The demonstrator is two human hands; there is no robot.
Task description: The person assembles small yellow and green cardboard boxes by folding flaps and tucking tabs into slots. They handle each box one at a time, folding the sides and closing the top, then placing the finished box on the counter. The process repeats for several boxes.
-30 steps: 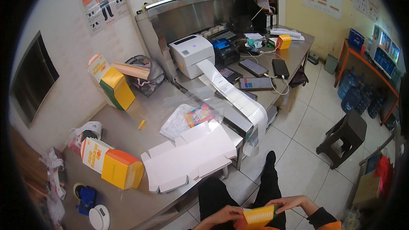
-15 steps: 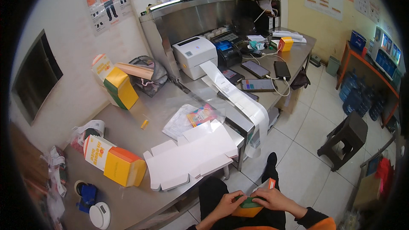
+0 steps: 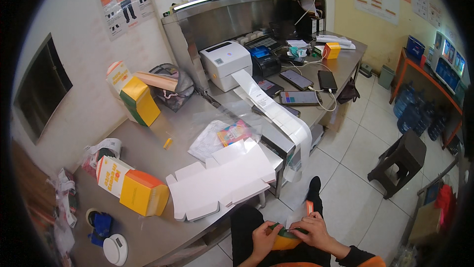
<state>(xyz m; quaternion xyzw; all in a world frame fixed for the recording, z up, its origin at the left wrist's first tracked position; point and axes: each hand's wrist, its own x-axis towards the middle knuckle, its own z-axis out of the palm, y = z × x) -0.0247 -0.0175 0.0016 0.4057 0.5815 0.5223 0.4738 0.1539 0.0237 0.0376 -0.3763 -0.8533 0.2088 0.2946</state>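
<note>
Both hands are low in the view, over the person's lap, with the forearms entering from the lower edge. The left hand (image 3: 264, 240) sits with its back toward the camera, fingers curled downward and closed in a grip, thumb side turned inward. The right hand (image 3: 312, 231) lies just beside it, palm down, fingers extended toward the left hand and pressed flat, wrist bent slightly. The right forearm wears a dark sleeve with an orange cuff edge. The fingertips of the two hands nearly meet.

Flat white carton (image 3: 222, 185) overhanging table edge (image 3: 197, 232) above hands (image 3: 291, 235).
</note>
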